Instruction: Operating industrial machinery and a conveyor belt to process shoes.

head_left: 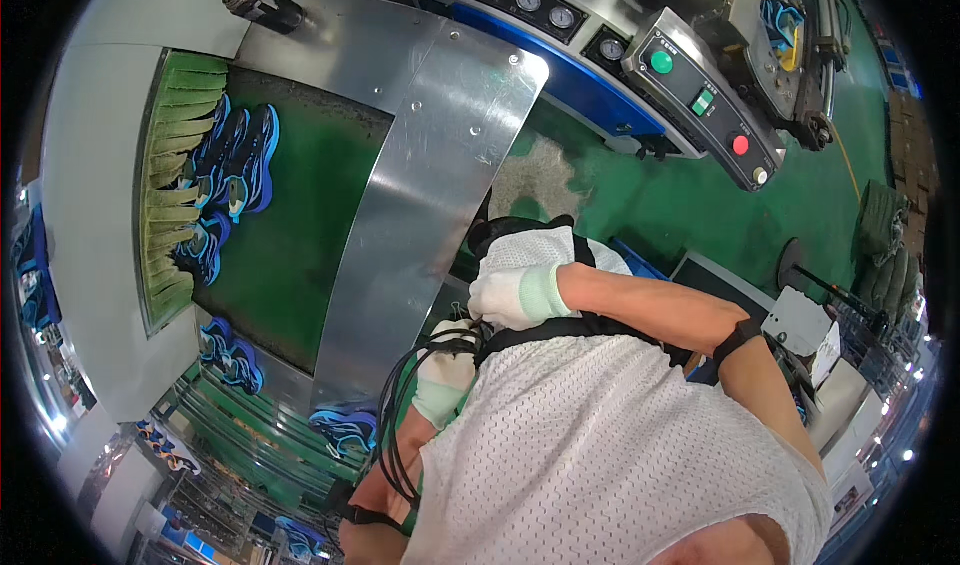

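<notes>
My left hand [446,367], in a white knit glove, is low in front of my waist. Its fingers curl about a bundle of thin black cables [392,405], which loops down beside my left forearm. Gloved the same way, my right hand [510,298] is closed just above and to the right of it, against the black strap at my waist. The right fingertips are turned away, so what they grip is hidden. Both hands are close together at the cables' upper end.
At left, a machine with a green strip curtain [170,195] has blue-and-black shoes [255,160] on its green belt [300,205]. A steel ledge [420,175] curves beside me. A control box with buttons [700,100] is at upper right. More shoes [343,430] are at lower left.
</notes>
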The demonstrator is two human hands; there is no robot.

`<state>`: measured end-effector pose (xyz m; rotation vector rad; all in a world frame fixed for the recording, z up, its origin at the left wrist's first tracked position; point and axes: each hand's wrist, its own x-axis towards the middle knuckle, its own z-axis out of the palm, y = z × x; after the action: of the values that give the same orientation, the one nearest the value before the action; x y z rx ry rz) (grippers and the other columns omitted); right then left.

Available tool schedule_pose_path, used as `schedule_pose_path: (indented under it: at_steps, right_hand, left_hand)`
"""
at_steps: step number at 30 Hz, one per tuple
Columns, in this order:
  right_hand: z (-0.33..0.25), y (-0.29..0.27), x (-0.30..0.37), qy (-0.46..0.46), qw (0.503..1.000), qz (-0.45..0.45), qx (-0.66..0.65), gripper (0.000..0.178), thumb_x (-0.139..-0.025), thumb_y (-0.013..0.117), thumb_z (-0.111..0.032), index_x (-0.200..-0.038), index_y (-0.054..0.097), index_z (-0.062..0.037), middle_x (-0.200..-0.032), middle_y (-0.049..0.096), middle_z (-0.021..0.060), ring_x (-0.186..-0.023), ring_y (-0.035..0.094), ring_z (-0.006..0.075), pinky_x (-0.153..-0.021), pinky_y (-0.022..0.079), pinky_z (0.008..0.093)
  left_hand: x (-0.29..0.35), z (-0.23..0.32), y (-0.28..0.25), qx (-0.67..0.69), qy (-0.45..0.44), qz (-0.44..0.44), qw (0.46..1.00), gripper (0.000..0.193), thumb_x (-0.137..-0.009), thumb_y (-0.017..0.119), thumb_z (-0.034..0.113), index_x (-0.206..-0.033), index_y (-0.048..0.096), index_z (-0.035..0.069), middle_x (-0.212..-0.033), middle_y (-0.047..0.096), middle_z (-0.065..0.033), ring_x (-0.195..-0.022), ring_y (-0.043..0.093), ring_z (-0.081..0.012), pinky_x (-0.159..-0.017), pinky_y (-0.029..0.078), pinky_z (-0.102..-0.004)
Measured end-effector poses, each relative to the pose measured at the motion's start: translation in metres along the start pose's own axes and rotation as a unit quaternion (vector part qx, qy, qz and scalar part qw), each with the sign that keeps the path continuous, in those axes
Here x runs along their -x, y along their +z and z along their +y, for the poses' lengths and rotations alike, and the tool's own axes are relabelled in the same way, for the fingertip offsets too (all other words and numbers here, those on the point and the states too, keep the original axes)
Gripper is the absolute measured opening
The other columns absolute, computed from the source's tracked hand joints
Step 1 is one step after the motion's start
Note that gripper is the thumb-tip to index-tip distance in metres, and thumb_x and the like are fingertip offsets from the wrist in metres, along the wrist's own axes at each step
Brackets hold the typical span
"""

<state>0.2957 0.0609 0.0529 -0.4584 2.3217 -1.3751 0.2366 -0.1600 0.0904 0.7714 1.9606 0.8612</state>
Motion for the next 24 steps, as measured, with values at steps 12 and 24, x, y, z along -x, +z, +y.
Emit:
schedule_pose_path:
  at_steps: [12, 24]
  right_hand:
    - [0.001, -0.069, 0.034, 0.143, 0.978, 0.067, -0.136, 0.042, -0.094, 0.059, -0.026, -0.123, 0.066, 0.0029, -0.117, 0.07, 0.0226, -0.11, 0.067, 0.0356, -0.098, 0.052, 0.0395]
    - [-0.043, -0.024, 0.018, 0.082, 0.993, -0.024, -0.084, 0.034, -0.089, 0.063, -0.027, -0.11, 0.072, -0.0028, -0.108, 0.072, 0.0184, -0.102, 0.069, 0.0353, -0.093, 0.054, 0.0409]
  left_hand:
    - [0.02, -0.016, -0.003, 0.298, -0.178, -0.042, 0.937, 0.046, -0.09, 0.063, -0.005, -0.136, 0.056, -0.003, -0.109, 0.071, -0.0113, -0.094, 0.068, -0.0148, -0.079, 0.056, -0.0273]
    - [0.066, -0.058, -0.06, 0.274, -0.248, 0.16, 0.915, 0.032, -0.1, 0.062, 0.013, -0.128, 0.061, -0.003, -0.11, 0.071, -0.0131, -0.082, 0.068, -0.0136, -0.064, 0.055, -0.0229]
